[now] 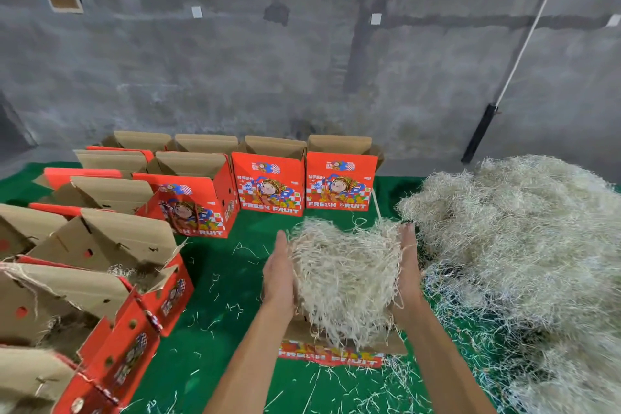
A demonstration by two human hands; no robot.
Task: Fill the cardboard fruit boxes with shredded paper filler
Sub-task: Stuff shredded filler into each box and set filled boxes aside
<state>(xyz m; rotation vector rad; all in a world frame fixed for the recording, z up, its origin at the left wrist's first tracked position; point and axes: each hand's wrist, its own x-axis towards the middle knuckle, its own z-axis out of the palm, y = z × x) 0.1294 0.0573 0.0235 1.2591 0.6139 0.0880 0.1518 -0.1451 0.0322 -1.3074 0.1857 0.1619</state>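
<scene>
A bundle of shredded paper filler (346,276) is pressed between the left hand (279,274) and the right hand (408,270), both flat with fingers straight. It is held over an open red fruit box (331,355) near the front edge of the green mat (218,296). A large heap of filler (524,245) is spread along the mat's right edge. More open boxes (268,185) are lined along the back edge and the left side (111,306), the nearest ones with filler inside.
</scene>
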